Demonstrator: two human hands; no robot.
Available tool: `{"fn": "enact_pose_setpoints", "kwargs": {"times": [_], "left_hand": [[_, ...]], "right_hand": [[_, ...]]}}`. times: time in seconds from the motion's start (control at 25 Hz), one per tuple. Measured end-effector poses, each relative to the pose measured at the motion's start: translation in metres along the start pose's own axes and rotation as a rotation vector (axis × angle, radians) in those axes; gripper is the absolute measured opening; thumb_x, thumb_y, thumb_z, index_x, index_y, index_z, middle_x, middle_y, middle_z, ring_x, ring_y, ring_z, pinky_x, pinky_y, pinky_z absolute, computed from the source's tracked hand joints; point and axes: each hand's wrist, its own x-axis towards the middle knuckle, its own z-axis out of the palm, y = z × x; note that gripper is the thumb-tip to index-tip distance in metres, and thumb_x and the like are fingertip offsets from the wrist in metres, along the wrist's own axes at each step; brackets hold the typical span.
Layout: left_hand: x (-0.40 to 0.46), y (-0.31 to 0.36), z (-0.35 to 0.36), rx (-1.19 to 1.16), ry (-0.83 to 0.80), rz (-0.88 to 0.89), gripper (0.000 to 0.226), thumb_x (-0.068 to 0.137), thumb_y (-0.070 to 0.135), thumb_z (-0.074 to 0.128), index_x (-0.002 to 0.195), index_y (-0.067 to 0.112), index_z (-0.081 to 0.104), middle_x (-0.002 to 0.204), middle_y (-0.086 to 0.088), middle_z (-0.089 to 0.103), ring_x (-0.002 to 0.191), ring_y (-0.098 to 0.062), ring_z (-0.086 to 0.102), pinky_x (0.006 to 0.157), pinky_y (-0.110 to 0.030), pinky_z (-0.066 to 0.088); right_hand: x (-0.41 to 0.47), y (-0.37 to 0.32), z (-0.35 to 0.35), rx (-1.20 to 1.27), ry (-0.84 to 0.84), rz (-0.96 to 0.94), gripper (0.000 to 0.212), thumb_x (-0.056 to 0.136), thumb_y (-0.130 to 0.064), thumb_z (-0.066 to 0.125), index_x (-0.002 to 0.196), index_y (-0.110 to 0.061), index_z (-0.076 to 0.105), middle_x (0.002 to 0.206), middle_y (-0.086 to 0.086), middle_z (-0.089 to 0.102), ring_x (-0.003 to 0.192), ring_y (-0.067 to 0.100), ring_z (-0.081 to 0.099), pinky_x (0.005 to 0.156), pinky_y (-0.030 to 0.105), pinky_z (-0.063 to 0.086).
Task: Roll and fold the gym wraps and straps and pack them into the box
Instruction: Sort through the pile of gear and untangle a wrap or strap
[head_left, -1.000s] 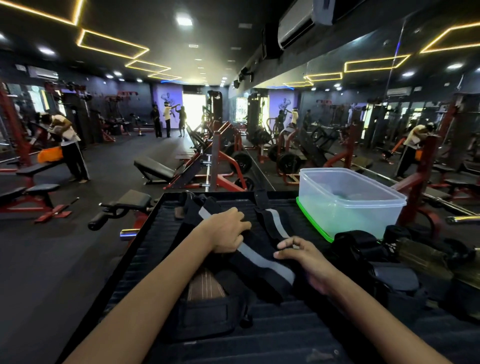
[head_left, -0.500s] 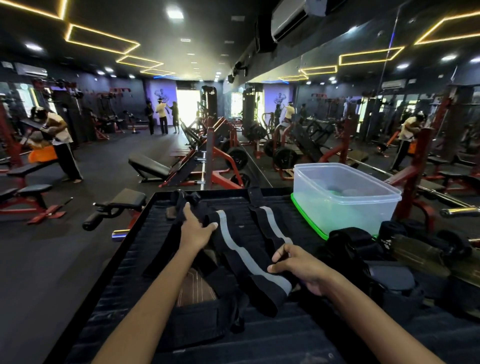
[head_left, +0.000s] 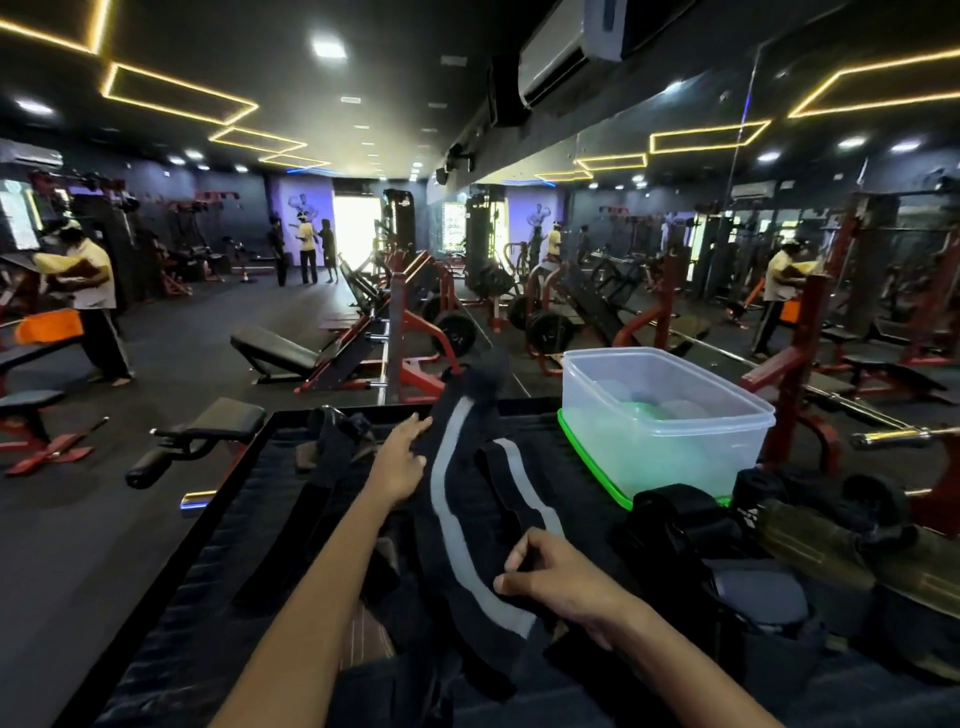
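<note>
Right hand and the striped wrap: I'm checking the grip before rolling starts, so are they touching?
Touching. The head view shows the right hand with fingers curled onto the near end of the striped wrap, pinching the fabric with no gap.

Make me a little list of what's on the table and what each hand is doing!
place: gym, black ribbed table
left hand: fingers straight, touching the long black wrap with a grey stripe
right hand: pinching the near part of the same wrap
second striped wrap: lying beside the first
box: clear plastic, open, standing on its green lid, no wraps inside
right of table: dark pile of more gear
</note>
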Motion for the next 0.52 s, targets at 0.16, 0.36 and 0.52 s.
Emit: {"fn": "enact_pose_setpoints", "kwargs": {"times": [0.16, 0.36, 0.52], "left_hand": [[-0.006, -0.017, 0.005, 0.494, 0.026, -0.111, 0.046, 0.092, 0.011, 0.058, 0.137, 0.011, 0.049, 0.147, -0.012, 0.036, 0.134, -0.033, 0.034, 0.111, -0.038, 0.03], [-0.055, 0.047, -0.015, 0.62, -0.12, 0.224, 0.034, 0.094, 0.021, 0.055, 0.128, 0.016, 0.055, 0.131, -0.004, 0.047, 0.113, -0.021, 0.051, 0.095, -0.031, 0.042], [-0.159, 0.087, -0.019, 0.428, -0.325, 0.467, 0.031, 0.087, 0.044, 0.061, 0.114, 0.029, 0.061, 0.105, 0.014, 0.059, 0.092, -0.001, 0.056, 0.078, -0.019, 0.046]], "right_hand": [[-0.007, -0.009, -0.001, 0.072, -0.069, 0.055, 0.023, 0.085, -0.016, 0.069, 0.093, -0.013, 0.048, 0.081, 0.004, 0.055, 0.041, 0.011, 0.056, 0.04, 0.027, 0.051], [-0.015, -0.017, -0.001, 0.212, -0.099, 0.105, 0.026, 0.089, -0.004, 0.064, 0.096, -0.009, 0.04, 0.081, 0.011, 0.053, 0.039, 0.022, 0.059, 0.04, 0.031, 0.053], [-0.015, -0.018, 0.001, 0.378, -0.059, 0.117, 0.026, 0.088, 0.009, 0.06, 0.091, -0.008, 0.04, 0.072, 0.015, 0.059, 0.044, 0.025, 0.063, 0.045, 0.039, 0.057]]}}
